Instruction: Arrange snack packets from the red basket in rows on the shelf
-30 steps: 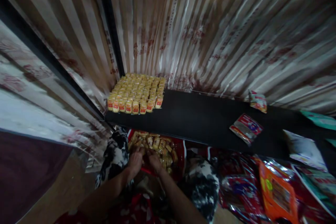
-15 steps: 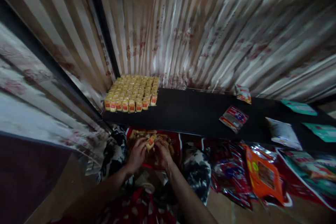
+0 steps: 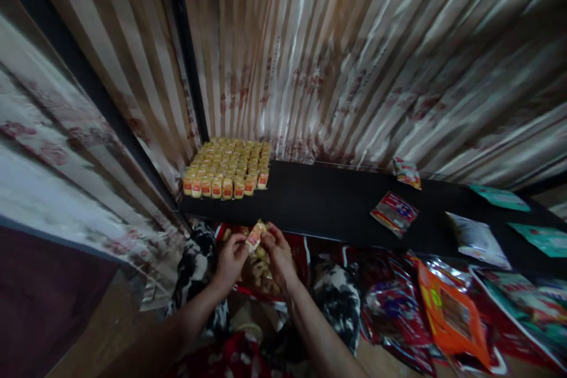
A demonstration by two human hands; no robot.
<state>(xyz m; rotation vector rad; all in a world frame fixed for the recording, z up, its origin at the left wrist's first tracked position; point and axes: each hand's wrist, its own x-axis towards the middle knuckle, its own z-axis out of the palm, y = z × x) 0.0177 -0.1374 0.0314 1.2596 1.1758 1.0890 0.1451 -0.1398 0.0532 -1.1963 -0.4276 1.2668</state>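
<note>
Both hands pinch one small yellow snack packet [image 3: 254, 237] between them, the left hand [image 3: 230, 260] and right hand [image 3: 278, 254] closed on its ends, forearms angled in from below. Beneath them lies a red bag of loose packets [image 3: 297, 251]. Beyond, on the black shelf [image 3: 319, 201], a neat block of packets [image 3: 228, 168] fills the left corner; a red sachet [image 3: 394, 212] lies well apart, right.

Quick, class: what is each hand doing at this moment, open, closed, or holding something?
Left hand: closed on one end of the small yellow packet.
Right hand: closed on the other end of the same packet.
</note>
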